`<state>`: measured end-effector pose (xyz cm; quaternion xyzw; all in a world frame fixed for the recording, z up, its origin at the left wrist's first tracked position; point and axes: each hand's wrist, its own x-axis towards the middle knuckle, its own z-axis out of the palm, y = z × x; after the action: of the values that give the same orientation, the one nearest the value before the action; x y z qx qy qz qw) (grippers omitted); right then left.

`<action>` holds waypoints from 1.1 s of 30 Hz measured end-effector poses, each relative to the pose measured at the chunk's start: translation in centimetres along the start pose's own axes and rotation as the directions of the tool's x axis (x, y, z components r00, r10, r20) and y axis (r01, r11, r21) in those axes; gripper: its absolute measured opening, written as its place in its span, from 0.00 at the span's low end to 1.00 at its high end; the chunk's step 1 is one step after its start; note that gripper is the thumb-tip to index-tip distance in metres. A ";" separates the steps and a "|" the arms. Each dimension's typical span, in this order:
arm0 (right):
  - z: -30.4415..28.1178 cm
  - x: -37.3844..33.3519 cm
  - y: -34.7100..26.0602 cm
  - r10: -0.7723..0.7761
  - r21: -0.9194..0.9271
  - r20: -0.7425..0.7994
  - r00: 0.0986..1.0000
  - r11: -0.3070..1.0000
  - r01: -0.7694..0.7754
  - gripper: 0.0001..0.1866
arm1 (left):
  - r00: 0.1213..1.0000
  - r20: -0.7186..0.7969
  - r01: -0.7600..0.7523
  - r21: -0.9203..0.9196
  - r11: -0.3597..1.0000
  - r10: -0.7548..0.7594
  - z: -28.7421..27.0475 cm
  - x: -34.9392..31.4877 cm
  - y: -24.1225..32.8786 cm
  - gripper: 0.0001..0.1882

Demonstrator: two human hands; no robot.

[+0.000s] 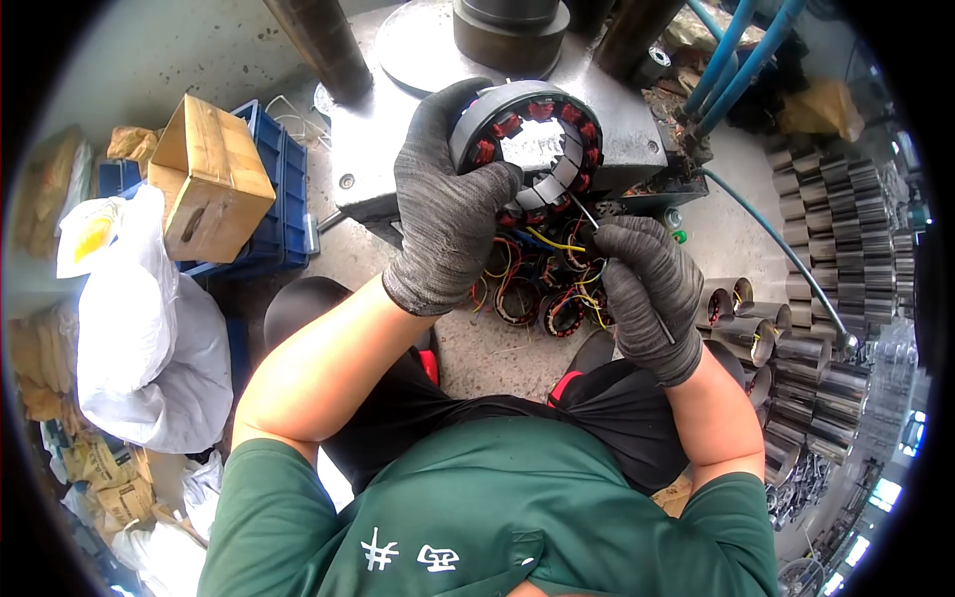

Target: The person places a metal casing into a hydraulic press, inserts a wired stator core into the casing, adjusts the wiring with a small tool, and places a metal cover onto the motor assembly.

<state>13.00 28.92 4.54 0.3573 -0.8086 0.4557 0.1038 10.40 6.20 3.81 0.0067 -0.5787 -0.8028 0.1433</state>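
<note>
hands at stator, wht shirt txt

- The single view looks from the wearer's head, the left one of a side-by-side pair.
- It faces steeply down, upright: a green shirt fills the lower edge, a metal machine bed lies toward the top.
- The left hand and right hand are near it; the floor is farther below.
- Its fisheye lens sees wide, bending straight edges near the rim.
</note>
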 end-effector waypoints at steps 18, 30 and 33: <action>-0.3 -0.7 1.4 0.056 0.237 0.010 0.998 0.970 -0.057 0.13 | 0.989 -0.022 0.140 -0.204 0.969 -0.148 -0.5 0.6 -0.7 0.36; -2.2 0.0 2.7 -0.070 0.351 0.095 0.993 0.936 0.032 0.14 | 0.986 0.029 0.165 -0.193 0.967 -0.162 -0.2 0.2 0.6 0.36; -1.7 0.0 1.7 -0.057 0.304 0.047 0.997 0.952 0.040 0.13 | 0.985 0.061 0.169 -0.224 0.960 -0.159 -0.6 0.3 0.2 0.36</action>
<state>11.58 30.88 4.42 0.4011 -0.7227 0.5617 0.0363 10.22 5.51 3.86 0.0212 -0.4828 -0.8732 0.0637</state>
